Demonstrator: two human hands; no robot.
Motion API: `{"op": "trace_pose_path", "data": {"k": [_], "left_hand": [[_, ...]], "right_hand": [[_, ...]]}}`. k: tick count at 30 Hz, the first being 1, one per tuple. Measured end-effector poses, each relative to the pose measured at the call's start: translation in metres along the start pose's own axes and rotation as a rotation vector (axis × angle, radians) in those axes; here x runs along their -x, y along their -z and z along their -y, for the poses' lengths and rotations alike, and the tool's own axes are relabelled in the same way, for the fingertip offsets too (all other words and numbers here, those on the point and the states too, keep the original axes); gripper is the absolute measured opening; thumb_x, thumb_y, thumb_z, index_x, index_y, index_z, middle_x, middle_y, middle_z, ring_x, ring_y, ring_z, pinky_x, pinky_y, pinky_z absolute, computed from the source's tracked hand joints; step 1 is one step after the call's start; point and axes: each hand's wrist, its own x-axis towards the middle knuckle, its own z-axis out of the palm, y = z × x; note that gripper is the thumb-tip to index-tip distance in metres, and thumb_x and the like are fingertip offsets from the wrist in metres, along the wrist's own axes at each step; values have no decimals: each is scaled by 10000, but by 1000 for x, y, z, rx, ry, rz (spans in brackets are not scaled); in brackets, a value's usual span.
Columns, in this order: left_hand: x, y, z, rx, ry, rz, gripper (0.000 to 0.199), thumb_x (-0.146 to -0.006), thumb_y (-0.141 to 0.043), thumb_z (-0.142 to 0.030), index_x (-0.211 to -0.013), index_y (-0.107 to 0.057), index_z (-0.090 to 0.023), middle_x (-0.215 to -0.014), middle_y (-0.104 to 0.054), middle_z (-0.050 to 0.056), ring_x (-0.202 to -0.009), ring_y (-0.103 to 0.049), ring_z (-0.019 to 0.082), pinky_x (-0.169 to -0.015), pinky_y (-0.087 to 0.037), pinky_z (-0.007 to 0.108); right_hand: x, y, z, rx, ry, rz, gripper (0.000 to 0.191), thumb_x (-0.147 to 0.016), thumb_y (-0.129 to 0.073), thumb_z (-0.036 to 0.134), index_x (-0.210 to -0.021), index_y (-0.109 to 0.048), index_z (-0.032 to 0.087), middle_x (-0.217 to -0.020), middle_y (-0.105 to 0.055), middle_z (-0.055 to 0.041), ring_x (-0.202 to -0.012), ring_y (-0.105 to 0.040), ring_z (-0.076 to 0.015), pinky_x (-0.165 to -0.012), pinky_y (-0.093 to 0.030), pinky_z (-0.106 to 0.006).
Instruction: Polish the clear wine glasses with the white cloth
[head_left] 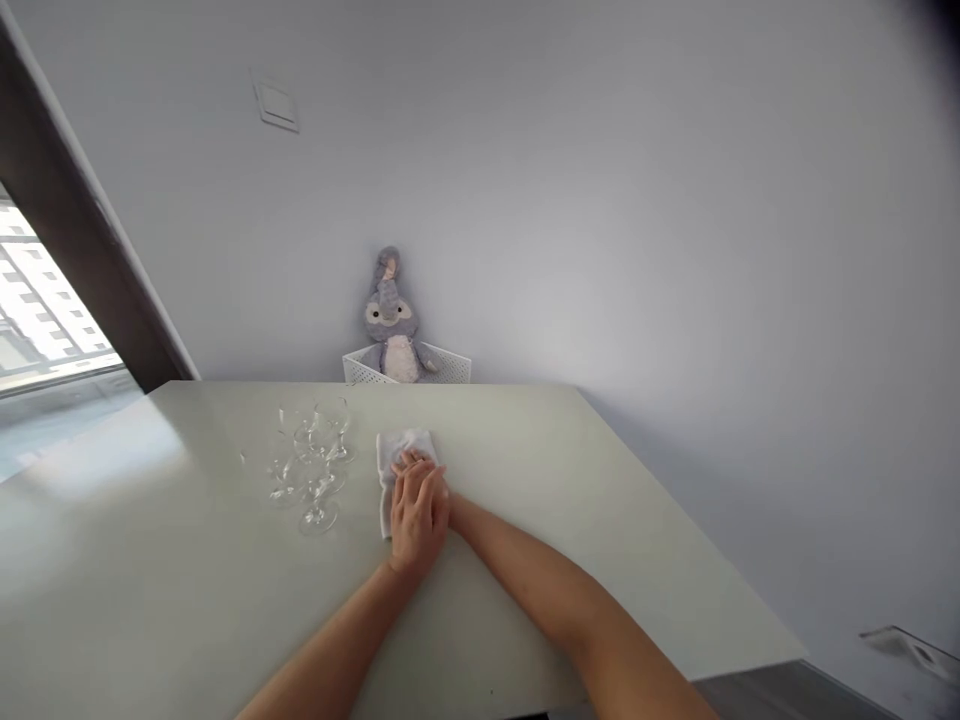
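Observation:
On the tabletop lies a folded white cloth [405,441], partly covered by my hands. My right hand [412,459] rests palm down on it, its visible fingers stretched out over the fabric. Across the back of that hand lies my left hand [418,515], fingers spread and touching it. The left hand hides much of the right one and part of the cloth. To the left stands a cluster of several clear stemmed glasses [319,515], apart from both hands; their outlines overlap.
A pale, glossy table [525,450] extends around my arms, with its far edge near the wall. Behind that edge, a grey-and-white plush toy [400,355] sits in a white perforated basket [454,368]. A wall switch [277,105] is at upper left, beside a dark window frame [75,190].

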Motion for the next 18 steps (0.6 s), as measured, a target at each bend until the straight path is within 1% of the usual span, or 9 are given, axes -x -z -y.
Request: {"op": "trace_pose_path", "data": {"k": [2,5,7,9,11,14,16,18], "left_hand": [[-2,-1,4,7,24,-5,326,-815,-415,-170,-1128,-483,-226,-1162,-492,81,-1100,-439,241,-952,-326,444],[-2,-4,7,27,20,7,310,-820,-410,-180,-1117,-483,-228,-1125,-504,80,-1053,-465,233,-918,-360,426],[-2,-5,8,30,24,25,310,-815,-414,-172,-1112,-483,-228,-1109,-506,79,-1021,-477,223,-894,-382,409],[-1,-6,9,25,43,38,321,-808,-416,-159,-1117,-475,-224,-1099,-506,79,-999,-483,215,-879,-395,398],[-1,-7,11,21,60,43,345,-801,-416,-146,-1135,-457,-218,-1090,-508,80,-987,-486,211,-868,-403,395],[-1,-8,14,17,81,45,374,-794,-412,-133,-1159,-436,-216,-1077,-511,83,-973,-489,211,-855,-410,401],[-1,-9,15,21,95,50,387,-794,-408,-131,-1171,-424,-218,-1075,-510,84,-971,-489,214,-851,-410,410],[-1,-10,16,29,114,48,403,-797,-402,-134,-1191,-402,-217,-1079,-508,87,-984,-482,218,-854,-407,420]], "right_hand": [[-25,1,-7,122,-14,-62,486,-833,-449,293,-1287,-338,161,-1440,-183,-69,-1321,12,-266,-1055,-21,-482],[-53,12,-22,384,-25,-137,536,-842,-416,421,-1281,-359,119,-1419,-227,-124,-1310,-111,-277,-1051,-92,-442],[-64,26,-35,477,-42,-128,565,-842,-389,470,-1297,-350,136,-1414,-243,-125,-1306,-150,-258,-1049,-111,-411],[-70,45,-51,519,-105,-104,584,-846,-347,499,-1318,-326,156,-1422,-230,-115,-1308,-154,-244,-1048,-109,-393],[-71,67,-70,563,-195,-103,589,-860,-294,500,-1336,-300,152,-1429,-209,-115,-1311,-145,-242,-1046,-103,-388],[-61,103,-104,593,-328,-153,589,-875,-258,470,-1347,-275,118,-1431,-190,-135,-1312,-131,-255,-1040,-88,-399],[-47,127,-127,609,-427,-186,582,-881,-238,455,-1350,-264,112,-1433,-179,-140,-1313,-127,-256,-1036,-90,-403],[-26,151,-150,622,-522,-218,576,-883,-228,445,-1353,-258,113,-1435,-173,-139,-1313,-128,-256,-1033,-98,-404]]}}
